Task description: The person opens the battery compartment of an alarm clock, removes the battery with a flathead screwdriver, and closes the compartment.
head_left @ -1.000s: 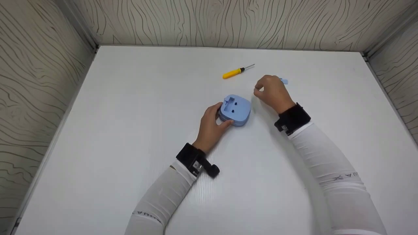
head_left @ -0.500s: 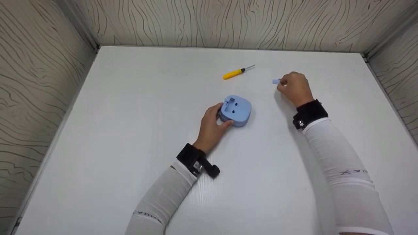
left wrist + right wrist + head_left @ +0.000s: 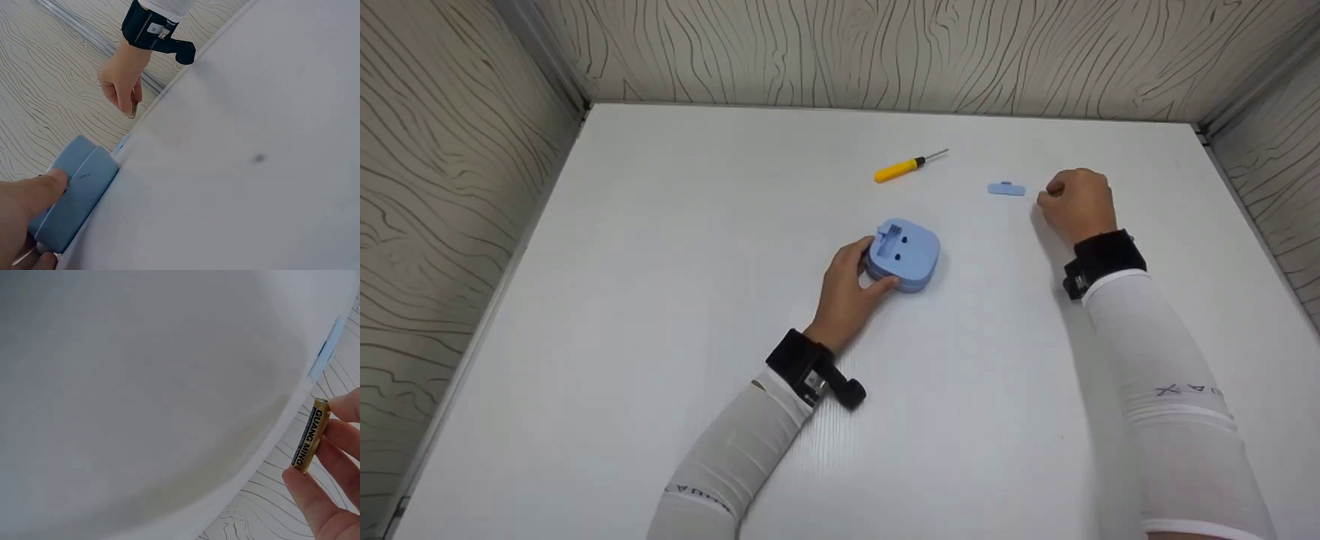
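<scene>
L hand [image 3: 847, 289] grips the blue device [image 3: 903, 255] near the table's [image 3: 660, 300] middle, thumb on the near edge and fingers curled round the left side; device lies flat w/ an open rectangular recess and two small holes facing up. In the left wrist view the thumb [image 3: 39, 191] presses on the device's upper shell [image 3: 76, 199]. R hand [image 3: 1076, 204] is off to the right, well apart from the device, fingers curled, pinching a gold battery [image 3: 310, 435] betw thumb and fingertips [image 3: 337, 444]; battery is held clear of the table, label reading "GUANG MING" along its length. From the head view the battery is hidden inside the hand; left wrist view shows it as a small stick poking below the fingers [image 3: 133, 108]. Small blue cover piece [image 3: 1006, 189] lies flat on the table just beside the R hand, to its left, not touching. Yellow-handled screwdriver [image 3: 907, 166] lies further back, tip pointing right, near the cover piece but apart from both hands. Wood-pattern walls [image 3: 885, 52] surround the table on 3 sides.
</scene>
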`<state>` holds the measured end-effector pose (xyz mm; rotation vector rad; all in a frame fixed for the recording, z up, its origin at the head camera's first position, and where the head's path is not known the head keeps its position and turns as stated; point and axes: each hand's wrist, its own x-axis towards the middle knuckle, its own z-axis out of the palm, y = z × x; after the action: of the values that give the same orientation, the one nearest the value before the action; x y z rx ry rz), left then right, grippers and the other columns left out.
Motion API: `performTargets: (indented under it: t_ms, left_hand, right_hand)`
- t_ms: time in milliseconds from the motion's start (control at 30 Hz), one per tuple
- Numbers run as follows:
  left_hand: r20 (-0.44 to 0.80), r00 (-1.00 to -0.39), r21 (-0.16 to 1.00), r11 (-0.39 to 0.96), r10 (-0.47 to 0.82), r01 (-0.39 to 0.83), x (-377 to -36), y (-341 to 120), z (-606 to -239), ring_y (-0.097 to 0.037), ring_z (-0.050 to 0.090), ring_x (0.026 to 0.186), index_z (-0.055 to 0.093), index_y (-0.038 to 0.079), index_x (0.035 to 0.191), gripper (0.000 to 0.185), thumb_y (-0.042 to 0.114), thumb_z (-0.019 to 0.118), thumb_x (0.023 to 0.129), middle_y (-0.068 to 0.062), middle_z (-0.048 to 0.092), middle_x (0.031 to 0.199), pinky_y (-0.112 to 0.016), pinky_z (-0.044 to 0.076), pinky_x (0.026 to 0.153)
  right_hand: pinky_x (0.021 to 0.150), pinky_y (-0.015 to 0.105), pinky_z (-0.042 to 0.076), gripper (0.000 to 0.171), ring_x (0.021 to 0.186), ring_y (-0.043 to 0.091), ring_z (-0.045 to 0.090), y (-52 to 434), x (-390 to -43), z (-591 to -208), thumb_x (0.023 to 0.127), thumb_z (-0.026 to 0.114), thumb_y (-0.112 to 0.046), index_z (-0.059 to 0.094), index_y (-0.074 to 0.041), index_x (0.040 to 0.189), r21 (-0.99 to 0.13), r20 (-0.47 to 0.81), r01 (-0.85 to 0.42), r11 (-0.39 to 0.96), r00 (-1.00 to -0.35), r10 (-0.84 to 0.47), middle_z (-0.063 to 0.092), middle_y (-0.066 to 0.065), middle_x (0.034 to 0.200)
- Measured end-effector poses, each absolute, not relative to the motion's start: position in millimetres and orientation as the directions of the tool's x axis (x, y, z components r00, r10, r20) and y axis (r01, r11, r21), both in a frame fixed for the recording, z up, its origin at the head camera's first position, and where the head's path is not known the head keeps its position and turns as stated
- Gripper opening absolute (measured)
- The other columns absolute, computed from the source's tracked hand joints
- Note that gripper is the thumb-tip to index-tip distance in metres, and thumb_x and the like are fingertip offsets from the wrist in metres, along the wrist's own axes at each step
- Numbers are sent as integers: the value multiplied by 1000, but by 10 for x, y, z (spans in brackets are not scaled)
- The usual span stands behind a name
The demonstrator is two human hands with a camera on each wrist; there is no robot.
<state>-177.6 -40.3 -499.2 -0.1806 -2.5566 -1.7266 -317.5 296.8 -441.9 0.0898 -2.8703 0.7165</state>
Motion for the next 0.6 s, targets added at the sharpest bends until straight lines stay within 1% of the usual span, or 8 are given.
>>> performTargets:
  t_ms: [267,433,600]
  left_hand:
    - [104,-992,920,373,66,121,-1774,-400,-4981,-21,45,140,43,2,150,72,18,79,90,-16,47,147,-17,36,111]
    - [103,-992,925,359,67,120,-1777,-401,-4987,-20,46,139,43,1,150,72,18,79,90,-16,47,147,-17,37,110]
    - [106,-992,924,361,65,122,-1780,-402,-5002,-20,46,139,43,1,150,73,19,79,90,-16,47,146,-16,36,110]
  right_hand:
    - [87,56,49,27,99,44,60,3116,-3162,-4414,97,57,-8,70,14,105,-473,172,-29,881,-983,60,66,34,105]
    - [85,53,48,28,98,43,59,3192,-3184,-4413,99,55,-9,69,14,107,-477,169,6,879,-981,98,65,33,106]
    - [87,55,47,29,99,44,58,3224,-3220,-4383,99,54,-10,68,15,107,-471,153,19,882,-983,103,65,34,107]
